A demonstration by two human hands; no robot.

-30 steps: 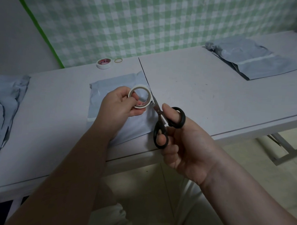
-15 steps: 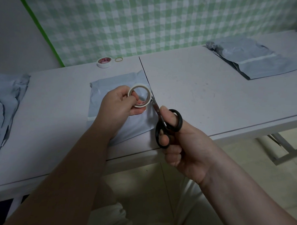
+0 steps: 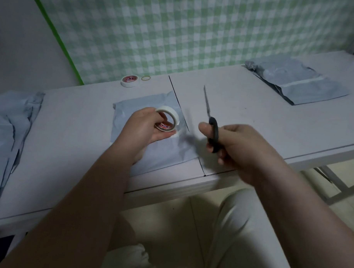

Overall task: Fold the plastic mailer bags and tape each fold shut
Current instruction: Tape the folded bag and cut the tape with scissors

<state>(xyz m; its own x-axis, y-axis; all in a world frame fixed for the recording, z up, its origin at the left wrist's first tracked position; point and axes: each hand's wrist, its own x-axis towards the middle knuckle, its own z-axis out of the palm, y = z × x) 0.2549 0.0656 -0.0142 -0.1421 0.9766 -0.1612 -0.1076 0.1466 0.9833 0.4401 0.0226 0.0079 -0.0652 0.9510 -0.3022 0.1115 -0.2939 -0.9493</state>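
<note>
Left hand point(image 3: 147, 125) grips tape roll point(image 3: 168, 121) above folded mailer bag point(image 3: 151, 151); right hand point(image 3: 238, 144), at 3 o'clock, holds closed scissors point(image 3: 212, 131), blades toward 12.

Rear wall: green-and-white checked covering point(image 3: 195, 34), bright green strip point(image 3: 59, 39) along its slanted left edge; plain grey wall point(image 3: 19, 38) beyond. White surface point(image 3: 253, 120), two panels meeting at dark seam point(image 3: 174, 91); grey metal legs point(image 3: 333, 180) under right end. Pale floor point(image 3: 165, 219) below. Lighting dim.

Red print on the held tape roll point(image 3: 164, 125) and the far tape roll point(image 3: 130, 80) is too blurred to read.
</note>
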